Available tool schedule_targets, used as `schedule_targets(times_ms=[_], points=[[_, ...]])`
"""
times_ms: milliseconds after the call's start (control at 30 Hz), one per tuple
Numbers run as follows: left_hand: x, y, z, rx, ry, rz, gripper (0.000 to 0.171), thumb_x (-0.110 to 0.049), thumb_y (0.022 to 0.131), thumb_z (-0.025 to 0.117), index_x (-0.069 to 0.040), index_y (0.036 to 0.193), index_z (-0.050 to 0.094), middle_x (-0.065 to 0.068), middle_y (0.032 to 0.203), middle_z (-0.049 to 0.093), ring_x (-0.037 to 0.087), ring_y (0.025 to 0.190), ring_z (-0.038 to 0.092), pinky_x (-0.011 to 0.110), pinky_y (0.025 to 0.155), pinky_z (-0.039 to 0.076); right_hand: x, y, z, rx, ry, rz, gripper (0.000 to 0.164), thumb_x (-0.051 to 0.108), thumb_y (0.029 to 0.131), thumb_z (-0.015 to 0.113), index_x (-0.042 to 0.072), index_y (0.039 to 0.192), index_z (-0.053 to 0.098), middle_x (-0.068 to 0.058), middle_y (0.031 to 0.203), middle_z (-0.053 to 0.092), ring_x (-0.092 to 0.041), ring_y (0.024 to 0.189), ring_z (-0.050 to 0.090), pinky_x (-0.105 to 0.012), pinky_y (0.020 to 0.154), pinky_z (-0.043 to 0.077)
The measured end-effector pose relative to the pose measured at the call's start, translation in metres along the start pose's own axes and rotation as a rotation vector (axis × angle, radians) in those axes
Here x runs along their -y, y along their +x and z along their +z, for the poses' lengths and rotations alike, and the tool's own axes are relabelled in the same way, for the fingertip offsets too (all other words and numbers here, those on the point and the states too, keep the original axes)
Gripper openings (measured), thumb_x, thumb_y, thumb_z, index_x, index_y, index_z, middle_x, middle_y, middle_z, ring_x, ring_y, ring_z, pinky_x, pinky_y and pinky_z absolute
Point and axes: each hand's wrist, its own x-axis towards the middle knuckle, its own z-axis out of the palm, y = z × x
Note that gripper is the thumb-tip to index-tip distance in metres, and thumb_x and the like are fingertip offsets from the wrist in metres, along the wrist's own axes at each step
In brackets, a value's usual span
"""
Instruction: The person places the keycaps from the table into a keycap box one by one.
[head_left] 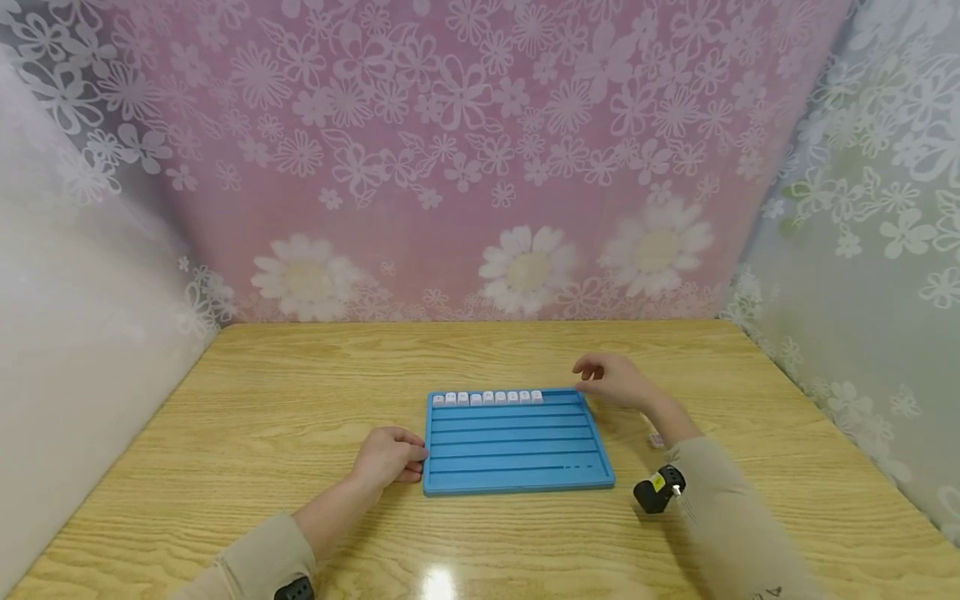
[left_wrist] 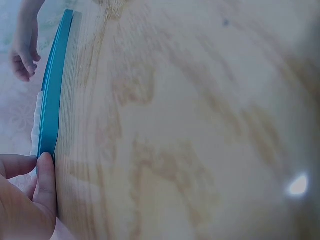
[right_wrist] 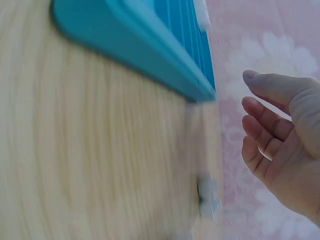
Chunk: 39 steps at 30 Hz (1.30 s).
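A blue keycap tray [head_left: 517,448] with long ridged rows lies on the table. White keycaps [head_left: 487,398] stand side by side in its far row, from the left end to past the middle. My left hand [head_left: 390,457] holds the tray's left edge, and in the left wrist view its thumb and a finger [left_wrist: 46,172] pinch the blue rim. Just off the far right corner, above the table, is my right hand [head_left: 611,379]. Its fingers are loosely bent with nothing between them, as the right wrist view shows [right_wrist: 285,132].
Beside the right forearm, a small pale piece [head_left: 656,440] lies on the wooden table [head_left: 300,367]; the right wrist view shows blurred white pieces [right_wrist: 209,197] there. Flower-patterned cloth [head_left: 480,167] hangs behind the table and along both sides.
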Motion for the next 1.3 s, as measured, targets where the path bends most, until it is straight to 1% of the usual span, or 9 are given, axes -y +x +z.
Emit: schedule_targets(times_ms=[200,367,500,667,800,1100,1300], points=[[0.0,0.0,0.0,0.001,-0.007,-0.003,0.012,0.002,0.083,0.062,0.01,0.092,0.062,0.012,0.069,0.058,0.016,0.056,0.056,0.029,0.054,0.055,-0.021,-0.013,-0.018,0.009,-0.042,-0.012,0.028,0.009,0.087,0.064,-0.005,0.11,0.059,-0.01,0.092,0.059,-0.019,0.077,0.05,-0.033,0.066,0.045],[0.001,-0.001,0.001,0.0,-0.01,0.002,0.011,0.003,0.082,0.061,0.01,0.091,0.061,0.012,0.069,0.058,0.016,0.056,0.056,0.029,0.054,0.055,-0.036,-0.024,-0.028,0.029,-0.067,0.019,0.031,0.011,0.087,0.063,-0.005,0.112,0.058,-0.016,0.098,0.059,-0.02,0.078,0.052,-0.033,0.065,0.046],[0.001,-0.001,0.001,0.001,-0.004,0.002,0.012,0.003,0.083,0.061,0.01,0.092,0.062,0.012,0.07,0.058,0.016,0.056,0.056,0.029,0.054,0.055,-0.043,-0.033,-0.033,0.047,-0.062,0.043,0.031,0.008,0.085,0.063,-0.007,0.113,0.058,-0.018,0.1,0.058,-0.022,0.08,0.053,-0.035,0.066,0.048],[0.001,-0.001,0.001,-0.001,-0.001,0.005,0.012,0.002,0.083,0.061,0.01,0.092,0.062,0.012,0.069,0.058,0.015,0.056,0.056,0.028,0.054,0.055,-0.049,-0.04,-0.034,0.072,-0.048,0.07,0.034,0.002,0.081,0.065,-0.007,0.113,0.058,-0.018,0.102,0.058,-0.024,0.083,0.053,-0.038,0.07,0.048],[0.001,-0.001,0.001,0.002,-0.005,0.009,0.013,0.002,0.083,0.061,0.01,0.093,0.062,0.012,0.069,0.058,0.015,0.056,0.056,0.028,0.054,0.055,-0.053,-0.041,-0.032,0.086,-0.054,0.09,0.034,0.002,0.081,0.066,-0.007,0.113,0.059,-0.018,0.102,0.059,-0.026,0.085,0.054,-0.04,0.071,0.049],[0.0,0.001,0.0,0.005,-0.004,0.005,0.013,0.002,0.083,0.061,0.01,0.093,0.062,0.012,0.071,0.059,0.016,0.057,0.057,0.028,0.055,0.055,-0.057,-0.036,-0.027,0.086,-0.116,0.069,0.029,-0.003,0.081,0.063,-0.006,0.11,0.06,-0.015,0.096,0.059,-0.026,0.083,0.054,-0.04,0.07,0.049],[0.001,0.002,0.0,0.003,0.002,0.001,0.013,0.001,0.083,0.061,0.009,0.093,0.062,0.011,0.071,0.059,0.015,0.057,0.057,0.027,0.055,0.055,-0.057,-0.036,-0.026,0.087,-0.111,0.092,0.027,-0.001,0.083,0.062,-0.007,0.109,0.061,-0.014,0.096,0.06,-0.028,0.085,0.055,-0.043,0.072,0.049]])
